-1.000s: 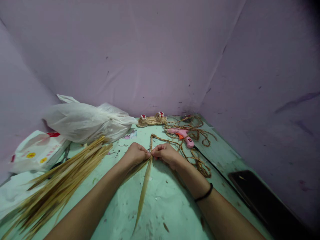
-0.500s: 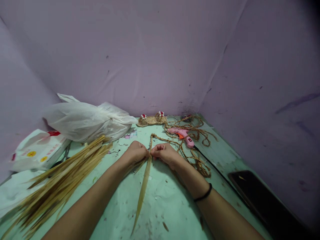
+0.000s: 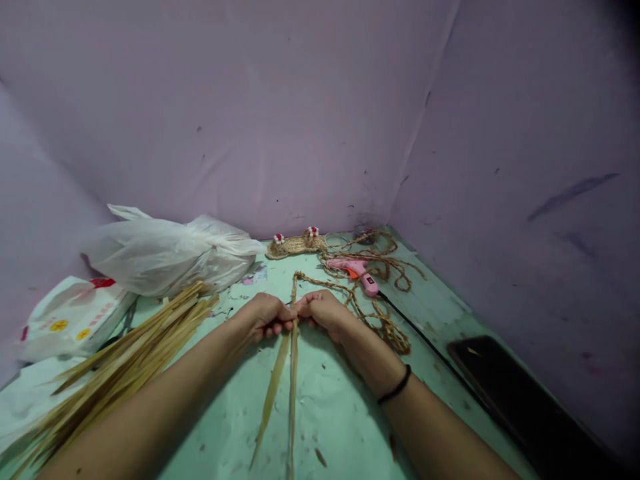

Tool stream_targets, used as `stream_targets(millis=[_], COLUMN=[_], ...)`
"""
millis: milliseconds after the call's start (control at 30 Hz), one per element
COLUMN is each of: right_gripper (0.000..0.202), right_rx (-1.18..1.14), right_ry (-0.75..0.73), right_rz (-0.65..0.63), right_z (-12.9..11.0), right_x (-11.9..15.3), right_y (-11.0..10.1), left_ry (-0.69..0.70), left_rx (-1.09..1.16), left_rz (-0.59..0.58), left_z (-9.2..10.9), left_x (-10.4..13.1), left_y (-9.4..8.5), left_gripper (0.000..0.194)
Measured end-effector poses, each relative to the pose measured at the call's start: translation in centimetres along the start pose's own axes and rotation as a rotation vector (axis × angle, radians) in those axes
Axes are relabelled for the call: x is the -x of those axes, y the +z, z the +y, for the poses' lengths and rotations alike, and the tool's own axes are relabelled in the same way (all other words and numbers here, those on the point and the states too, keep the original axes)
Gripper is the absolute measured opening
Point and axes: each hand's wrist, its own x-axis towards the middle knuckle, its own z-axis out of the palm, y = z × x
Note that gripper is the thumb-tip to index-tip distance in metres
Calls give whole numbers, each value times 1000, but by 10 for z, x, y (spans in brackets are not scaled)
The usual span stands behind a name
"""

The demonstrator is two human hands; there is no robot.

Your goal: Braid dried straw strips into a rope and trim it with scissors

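My left hand (image 3: 270,315) and my right hand (image 3: 321,309) meet fingertip to fingertip over the middle of the table, both pinching a braided cord of dried leaf fibre (image 3: 294,288). From under the fingers, two loose flat leaf strips (image 3: 273,393) hang toward me, one slanting left and one nearly straight. Beyond my hands the finished cord bends to the right and runs into a loose coil (image 3: 393,330). The exact crossing of the strips is hidden by my fingertips.
Left lies a bundle of dried leaf strips (image 3: 135,357), with a white plastic bag (image 3: 170,257) and a printed white packet (image 3: 75,323) behind. A pair of woven slippers (image 3: 296,247) sits by the wall. To the right are a pink glue gun (image 3: 369,283) with a black cable and a dark phone (image 3: 500,380).
A second strip now hangs separately below my hands, where one showed clearly before. My left fingers have shifted their pinch. The whole view has turned slightly to the right.
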Motion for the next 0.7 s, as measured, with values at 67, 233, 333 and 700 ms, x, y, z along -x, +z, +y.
stream_targets(millis=[67,233,333,700], right_gripper=[12,8,7,7], right_rx=[-29,-62,-83,-103], right_ry=[17,-16,5,21], right_rz=[-26,-48,-46,-65], right_z=[1,2,0,3], right_x=[0,-1,-1,-2], right_y=[-2,-5,-5,-3], left_ry=[42,207,318,83], left_rx=[-77,-254,-323,314], left_rz=[77,289,418,-193], left_z=[-1,-6,-6,-4], left_x=[1,-2,-2,8], left_y=[3,10,16,5], left_gripper=[18,21,20,6])
